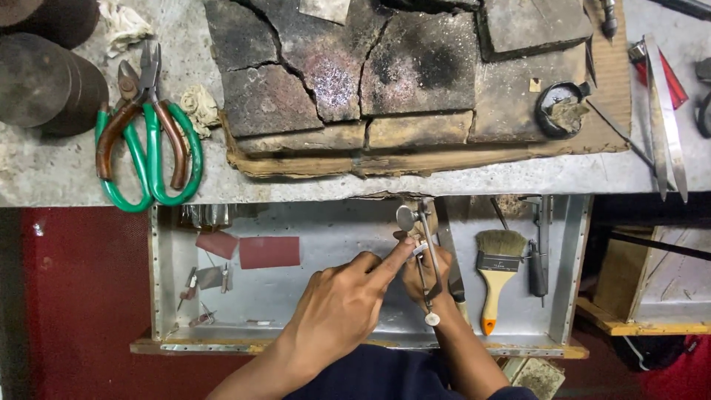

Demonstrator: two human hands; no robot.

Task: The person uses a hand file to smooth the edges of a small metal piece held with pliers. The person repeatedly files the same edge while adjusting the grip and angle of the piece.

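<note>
1. Head view, containers first: I see a shallow metal tray drawer (167, 296) pulled out under the grey workbench (44, 178).
2. In the drawer: two reddish sandpaper pieces (269, 252) on the left part of the floor, small metal bits (194, 285) near the left wall, a flat paintbrush (498, 272) with a pale handle and orange tip on the right part, and a dark-handled tool (538, 270) just beside the brush.
3. On the bench: a small round dark tin (563, 111) holding grey-brown lumpy stuff, sitting on the cracked scorched block (348, 74).
4. Also on the bench: green-handled shears (148, 133) lying flat at left, dark round discs (44, 74) stacked at the top-left corner, long steel tweezers (665, 111) at the right edge.
5. My left hand (337, 307) is over the drawer's middle, back of hand up, forefinger stretched out and pressing onto the small silver piece (419, 249); the other fingers curl in, not closed around anything that I can make out.
6. My right hand (428, 275) sits just behind the left fingertip, fingers wrapped and closed on a thin metal saw frame (425, 259) held near upright, with a round knob at its lower end.
7. The silver piece is above the drawer, at the front edge of the bench, touching the left forefinger and the saw frame.
</note>
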